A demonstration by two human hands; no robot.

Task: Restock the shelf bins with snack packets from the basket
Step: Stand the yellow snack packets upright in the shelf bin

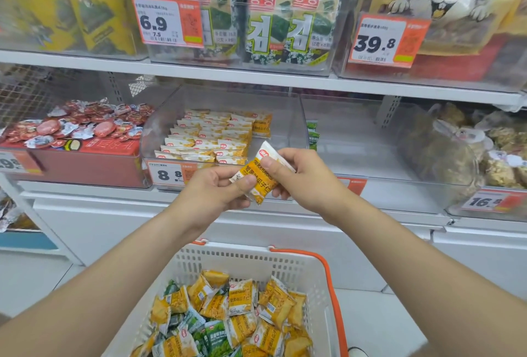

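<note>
While poised between basket (328, 265) and shelf bin (159, 131): pinching one snack packet (258, 178), fingers (271, 164) of left hand (211, 191) and right hand (305, 177) clamped on it. Light, crinkly, slippery; probably best gripped at sealed ends.

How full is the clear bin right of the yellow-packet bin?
Nearly empty: the clear bin shows only a few green packets against its left wall; its floor is otherwise bare.
</note>
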